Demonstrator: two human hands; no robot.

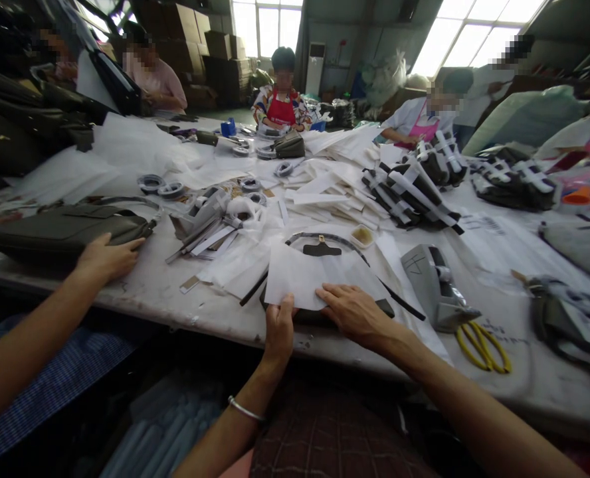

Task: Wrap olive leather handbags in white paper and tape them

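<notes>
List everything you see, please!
Table: one, white, centre
Thin sheets: many, white, tabletop
Near handbag: one, dark, under front sheet
Left handbag: one, olive, left
Wrapped bags: several, dark, right
Coils: several, grey, middle
Tape dispenser: one, grey, right
Scissors: one, yellow, front right
Cardboard boxes: several, brown, back left
People: several, assorted clothes, around table
Bracelet: one, silver, left wrist
Left hand: one, bare, front sheet's edge
Right hand: one, bare, on front sheet

Glaring windows (280, 30), otherwise dim light
</notes>
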